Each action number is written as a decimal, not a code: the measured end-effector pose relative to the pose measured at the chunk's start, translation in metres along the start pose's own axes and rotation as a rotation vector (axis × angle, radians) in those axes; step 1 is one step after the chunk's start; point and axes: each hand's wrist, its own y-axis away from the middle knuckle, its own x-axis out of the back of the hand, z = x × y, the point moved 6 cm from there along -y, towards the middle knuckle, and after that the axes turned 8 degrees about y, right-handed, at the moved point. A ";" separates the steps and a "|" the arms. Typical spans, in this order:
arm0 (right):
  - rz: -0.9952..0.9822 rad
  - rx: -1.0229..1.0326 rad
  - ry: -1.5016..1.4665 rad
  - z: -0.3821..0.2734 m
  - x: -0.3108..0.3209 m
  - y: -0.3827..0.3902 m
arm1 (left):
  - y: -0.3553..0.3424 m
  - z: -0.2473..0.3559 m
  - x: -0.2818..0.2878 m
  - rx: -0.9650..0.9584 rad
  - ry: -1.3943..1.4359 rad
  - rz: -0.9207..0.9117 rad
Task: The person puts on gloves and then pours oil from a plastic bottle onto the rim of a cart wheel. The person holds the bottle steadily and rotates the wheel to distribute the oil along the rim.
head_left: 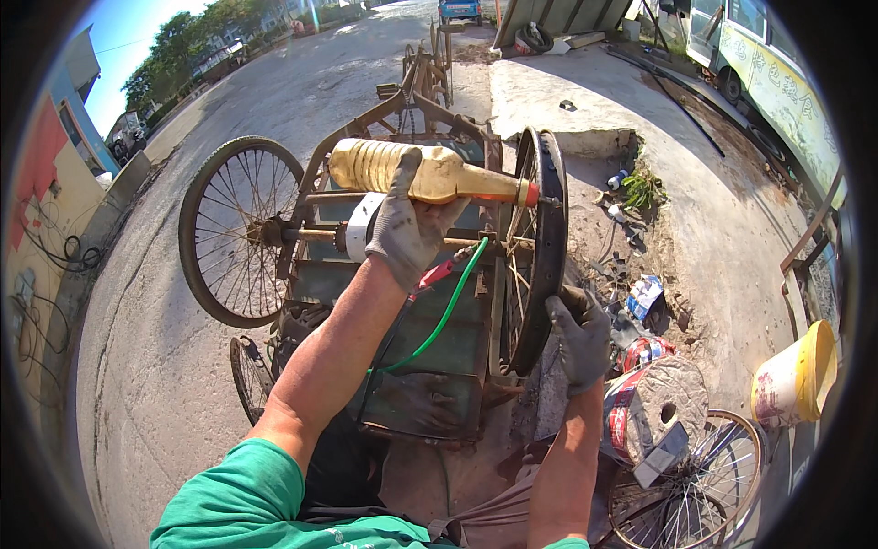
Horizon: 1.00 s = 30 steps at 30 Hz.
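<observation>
My green sleeve (233, 489) lies nearest; my left grip (407, 229) clasps the yellowish bottle (448, 174), apparently bearing it sideways to hold its nozzle (530, 193) at the tyre (552, 247). My right grip (582, 337) half-curls against the tyre, probably steadying; if pinching, I cannot tell.

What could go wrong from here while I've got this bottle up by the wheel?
Possibly three things. Your left hand holds the plastic bottle nearly sideways, red-tipped end at the wheel, so any contents might drip where you don't want them. Your right hand touches that wheel's edge and might get pinched if it turns. The green cord or hose runs close by and could snag.
</observation>
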 end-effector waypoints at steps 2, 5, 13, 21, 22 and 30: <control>-0.079 0.026 0.100 -0.024 0.014 0.003 | 0.002 0.000 0.000 -0.013 0.028 0.001; -0.390 -0.398 -0.314 0.010 0.005 0.014 | 0.005 -0.003 -0.005 -0.018 0.021 0.002; -0.373 -0.369 -0.275 0.003 0.003 0.015 | 0.009 -0.002 0.000 0.036 0.050 -0.016; -0.311 -0.249 -0.243 -0.003 0.004 0.008 | 0.010 -0.002 0.000 0.022 0.012 0.009; -0.281 -0.222 -0.203 -0.010 0.006 0.008 | 0.010 -0.002 0.000 0.016 0.003 0.009; -0.154 -0.149 -0.057 -0.001 0.007 0.007 | 0.012 -0.001 -0.002 0.000 -0.021 0.011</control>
